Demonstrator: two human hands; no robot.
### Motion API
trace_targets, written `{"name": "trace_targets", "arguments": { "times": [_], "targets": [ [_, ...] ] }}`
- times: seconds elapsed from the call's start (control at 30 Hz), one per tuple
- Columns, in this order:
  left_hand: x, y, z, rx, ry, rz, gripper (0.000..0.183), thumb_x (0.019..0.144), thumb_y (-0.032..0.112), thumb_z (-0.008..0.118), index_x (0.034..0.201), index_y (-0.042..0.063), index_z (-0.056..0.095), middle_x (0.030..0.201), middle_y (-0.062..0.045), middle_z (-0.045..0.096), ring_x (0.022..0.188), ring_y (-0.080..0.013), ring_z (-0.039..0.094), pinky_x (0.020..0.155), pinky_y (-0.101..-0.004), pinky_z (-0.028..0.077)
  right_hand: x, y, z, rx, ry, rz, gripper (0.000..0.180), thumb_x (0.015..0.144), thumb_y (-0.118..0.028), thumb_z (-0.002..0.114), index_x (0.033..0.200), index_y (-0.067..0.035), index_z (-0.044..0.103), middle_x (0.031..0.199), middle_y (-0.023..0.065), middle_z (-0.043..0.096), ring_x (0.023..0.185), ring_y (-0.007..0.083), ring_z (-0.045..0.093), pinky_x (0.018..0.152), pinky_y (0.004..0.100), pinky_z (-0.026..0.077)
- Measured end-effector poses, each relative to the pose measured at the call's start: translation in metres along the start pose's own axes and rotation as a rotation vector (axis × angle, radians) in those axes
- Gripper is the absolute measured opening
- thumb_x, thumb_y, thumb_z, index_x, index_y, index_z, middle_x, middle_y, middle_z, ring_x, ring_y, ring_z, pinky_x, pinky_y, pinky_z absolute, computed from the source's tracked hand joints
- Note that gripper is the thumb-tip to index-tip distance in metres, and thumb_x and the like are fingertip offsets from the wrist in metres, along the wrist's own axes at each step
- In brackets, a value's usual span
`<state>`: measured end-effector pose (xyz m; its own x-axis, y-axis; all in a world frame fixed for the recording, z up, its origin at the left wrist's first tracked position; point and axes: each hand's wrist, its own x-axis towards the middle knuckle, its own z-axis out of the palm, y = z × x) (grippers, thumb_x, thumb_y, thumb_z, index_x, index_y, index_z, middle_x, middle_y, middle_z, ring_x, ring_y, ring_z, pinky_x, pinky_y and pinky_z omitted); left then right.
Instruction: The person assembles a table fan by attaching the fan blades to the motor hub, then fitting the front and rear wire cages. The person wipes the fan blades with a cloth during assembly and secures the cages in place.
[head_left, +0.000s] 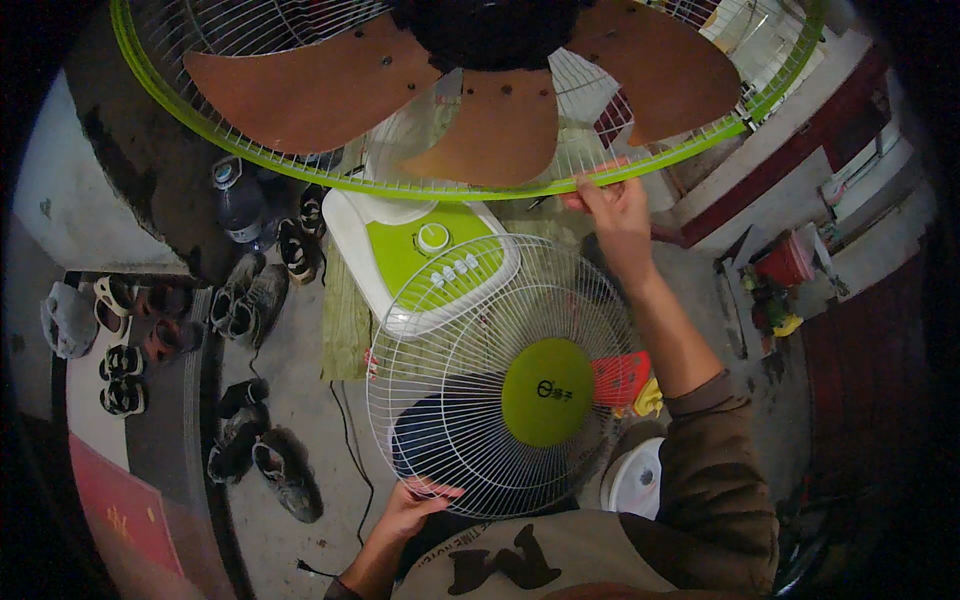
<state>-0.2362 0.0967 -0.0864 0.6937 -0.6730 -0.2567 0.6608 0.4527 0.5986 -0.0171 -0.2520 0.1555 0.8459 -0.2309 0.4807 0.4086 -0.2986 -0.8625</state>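
My left hand (414, 504) grips the lower rim of a detached white wire fan guard (450, 420), which has a round green centre badge (547, 391) bearing writing. Up at the fan head, my right hand (613, 214) has its thumb and fingers on the lower edge of the green rim (465, 193). Brown fan blades (315, 90) lie exposed in front of the rear wire cage (577, 146). Below them is the white and green fan base (375, 277), with a round dial (433, 238) and several white buttons (454, 271). The loose guard overlaps the base's front in view.
The base stands on a worn wooden surface (346, 330). Several shoes (251, 300) and a large plastic bottle (240, 199) are at left. A black cord (352, 450) trails over the floor. A white bucket (636, 480) stands at lower right, and a red pot (784, 259) sits farther right.
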Motion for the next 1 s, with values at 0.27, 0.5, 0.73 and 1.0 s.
{"name": "trace_targets", "arguments": {
  "times": [0.27, 0.5, 0.73, 1.0],
  "targets": [
    [0.002, 0.002, 0.004, -0.014, -0.017, 0.023, 0.018, 0.076, -0.001, 0.073, 0.088, -0.002, 0.060, 0.096, -0.024, 0.068, 0.097, -0.0287, 0.066, 0.085, -0.0368, 0.051, 0.004, -0.003, 0.005, -0.056, 0.064, -0.024, 0.014, 0.092, -0.008, 0.058, 0.096, 0.003, 0.051, 0.088, 0.0091, 0.060, 0.075, 0.0131, 0.063, 0.067, 0.0251, 0.055],
    [0.001, 0.003, 0.005, -0.042, -0.004, 0.011, 0.017, 0.076, -0.004, 0.071, 0.088, -0.002, 0.059, 0.097, -0.023, 0.068, 0.096, -0.0288, 0.066, 0.085, -0.0373, 0.051, 0.005, -0.004, 0.008, -0.067, 0.092, -0.003, 0.014, 0.092, -0.010, 0.058, 0.093, 0.003, 0.052, 0.084, 0.0078, 0.059, 0.072, 0.0126, 0.063, 0.064, 0.0249, 0.055],
    [-0.001, 0.011, 0.009, 0.011, 0.021, -0.037, 0.017, 0.077, -0.006, 0.069, 0.089, -0.001, 0.059, 0.097, -0.022, 0.068, 0.097, -0.0292, 0.066, 0.086, -0.0379, 0.050, 0.006, 0.002, 0.006, -0.068, 0.106, -0.011, 0.018, 0.091, -0.010, 0.060, 0.092, 0.005, 0.050, 0.083, 0.0096, 0.059, 0.070, 0.0149, 0.064, 0.060, 0.0257, 0.056],
    [-0.004, 0.013, 0.013, 0.017, 0.044, -0.031, 0.018, 0.077, -0.003, 0.070, 0.089, 0.002, 0.057, 0.097, -0.020, 0.068, 0.096, -0.0273, 0.065, 0.081, -0.0356, 0.050, -0.007, -0.012, 0.007, -0.026, 0.099, 0.129, 0.021, 0.094, -0.017, 0.056, 0.103, 0.001, 0.052, 0.090, 0.0069, 0.061, 0.078, 0.0138, 0.063, 0.069, 0.0269, 0.053]
  ]
}}
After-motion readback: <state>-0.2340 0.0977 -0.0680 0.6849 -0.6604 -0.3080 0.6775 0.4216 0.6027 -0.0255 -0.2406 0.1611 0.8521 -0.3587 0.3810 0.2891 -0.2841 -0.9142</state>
